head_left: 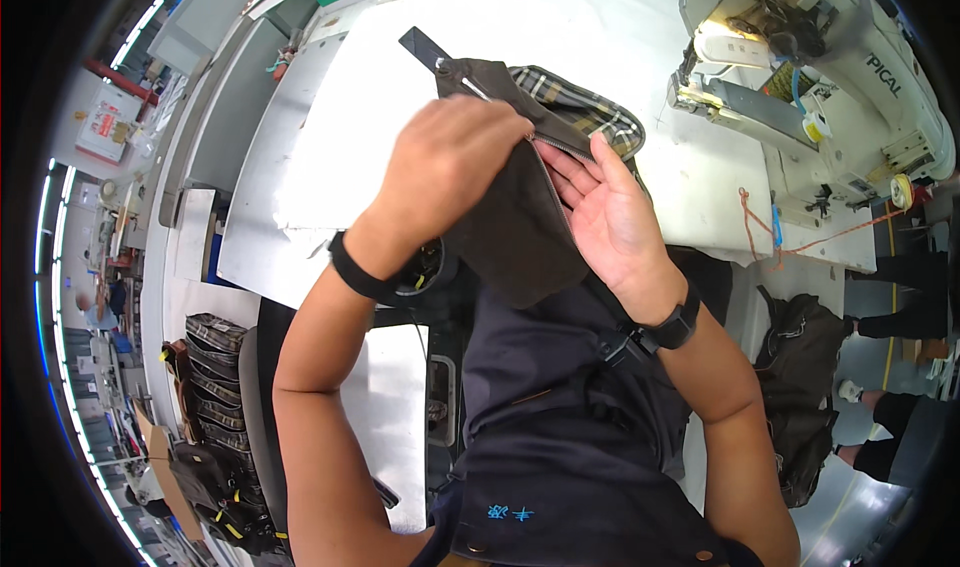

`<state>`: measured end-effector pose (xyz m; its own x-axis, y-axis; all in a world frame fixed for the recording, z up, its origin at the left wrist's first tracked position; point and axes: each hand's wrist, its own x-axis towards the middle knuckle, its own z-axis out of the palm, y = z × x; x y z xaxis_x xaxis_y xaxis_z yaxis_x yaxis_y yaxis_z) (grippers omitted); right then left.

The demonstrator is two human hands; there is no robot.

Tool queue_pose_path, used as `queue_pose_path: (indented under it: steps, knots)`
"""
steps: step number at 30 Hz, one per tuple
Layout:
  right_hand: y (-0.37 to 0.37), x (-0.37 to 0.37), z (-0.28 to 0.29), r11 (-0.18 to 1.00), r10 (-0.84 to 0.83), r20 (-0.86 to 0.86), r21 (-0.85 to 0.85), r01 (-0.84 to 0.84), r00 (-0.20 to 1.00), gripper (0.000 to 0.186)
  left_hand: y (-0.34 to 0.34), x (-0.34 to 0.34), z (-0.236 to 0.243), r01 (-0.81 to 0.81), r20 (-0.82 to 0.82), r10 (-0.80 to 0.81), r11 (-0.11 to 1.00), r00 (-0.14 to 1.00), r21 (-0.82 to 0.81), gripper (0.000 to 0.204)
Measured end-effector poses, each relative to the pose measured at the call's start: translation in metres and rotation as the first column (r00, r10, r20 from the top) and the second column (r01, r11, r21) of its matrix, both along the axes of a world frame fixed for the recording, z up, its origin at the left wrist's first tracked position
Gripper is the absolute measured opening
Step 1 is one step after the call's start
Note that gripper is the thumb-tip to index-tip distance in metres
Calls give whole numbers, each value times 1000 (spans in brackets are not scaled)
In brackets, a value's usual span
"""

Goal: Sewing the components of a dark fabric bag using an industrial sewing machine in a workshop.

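A dark brown fabric bag (pixel 520 242) with a plaid lining (pixel 575 102) is held up over the table's near edge. A metal zipper (pixel 562 148) runs along its opening, and a dark strap tab (pixel 424 49) sticks out at its far left end. My left hand (pixel 455 152), slightly blurred, is closed with its fingertips pinching the bag by the zipper edge. Palm up, my right hand (pixel 612 212) grips the opening's right side, its thumb on the zipper tape and its fingers partly hidden in the fold.
A white sewing machine (pixel 820 77) stands at the right of the white table (pixel 340 117), with orange cord (pixel 748 212) hanging nearby. Dark bags (pixel 800 387) lie at my right; stacked plaid-lined pieces (pixel 215 377) sit at left. Other people's legs (pixel 900 297) show at far right.
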<state>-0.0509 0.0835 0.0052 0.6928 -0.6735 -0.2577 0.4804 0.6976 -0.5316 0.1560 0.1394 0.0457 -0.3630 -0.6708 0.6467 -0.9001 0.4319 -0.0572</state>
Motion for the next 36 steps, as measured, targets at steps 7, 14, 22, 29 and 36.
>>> queue_pose_path:
  steps: [7,14,22,29,36]
  knots:
    - [1,-2,-1,998,19,11,57,-19,1000,56,1,-11,6,59,186,-56,998,981,-13,32]
    - [-12,-17,4,982,171,28,80,-173,985,55,-4,9,29,115,322,-117,993,939,26,30]
    - [-32,-34,27,948,306,-85,-68,-311,948,56,10,42,49,26,164,-36,998,986,61,21]
    - [-37,-26,49,907,333,-183,-204,-368,925,54,30,30,56,-79,34,72,955,997,285,78]
    - [-51,-10,71,880,336,-230,-269,-391,914,53,17,27,47,-67,-121,178,786,977,614,95]
